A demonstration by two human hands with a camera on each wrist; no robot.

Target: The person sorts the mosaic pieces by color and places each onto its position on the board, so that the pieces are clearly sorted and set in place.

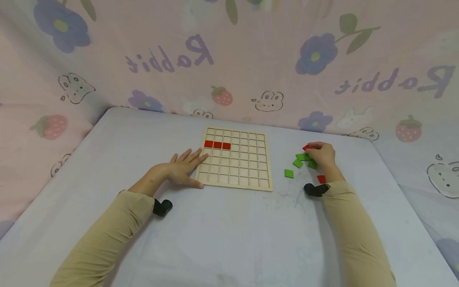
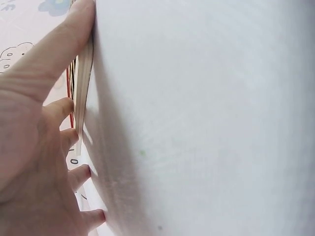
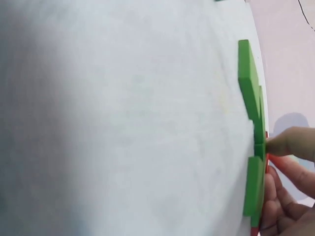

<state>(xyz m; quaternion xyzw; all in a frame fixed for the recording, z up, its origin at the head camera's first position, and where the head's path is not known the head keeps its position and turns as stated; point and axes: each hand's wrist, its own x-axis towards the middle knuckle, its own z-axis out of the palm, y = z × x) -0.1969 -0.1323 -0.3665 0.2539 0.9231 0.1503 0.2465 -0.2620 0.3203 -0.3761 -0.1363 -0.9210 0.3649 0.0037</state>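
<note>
A pale wooden grid board (image 1: 233, 169) lies on the white table, with red square tiles (image 1: 217, 145) in three neighbouring cells of one row near its far left. My left hand (image 1: 182, 170) rests spread at the board's left edge, thumb by the near corner and fingertips over the rim. To the right of the board, my right hand (image 1: 322, 154) pinches a red tile (image 1: 306, 147) between thumb and fingers. Several green tiles (image 1: 297, 163) lie loosely beneath and beside it, some overlapping. In the right wrist view, green tiles (image 3: 249, 78) appear edge-on beside the fingers.
One green tile (image 1: 289, 173) sits apart, nearer the board. Another red tile (image 1: 321, 179) lies by the right wrist, close to a black wrist-worn device (image 1: 315, 190). A patterned fabric backdrop (image 1: 244, 71) rises behind the table (image 1: 229, 239).
</note>
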